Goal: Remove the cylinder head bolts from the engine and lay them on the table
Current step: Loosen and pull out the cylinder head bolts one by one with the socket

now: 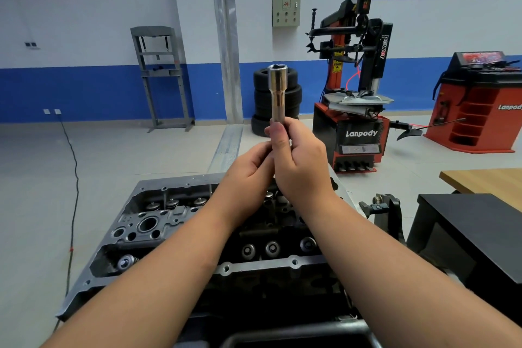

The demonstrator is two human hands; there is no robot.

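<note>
Here, engine (175, 223) near, below both forearms | left hand (248, 175) and right hand (302, 161) both grasp an upright deep socket (278, 93) above it | wooden table (485, 181) right | tyre changer (356, 110) far

Head (175, 223) exposed, no bolts in our view.
We see valve springs (272, 248) uncovered; deep socket (278, 90) upright above it.
</note>
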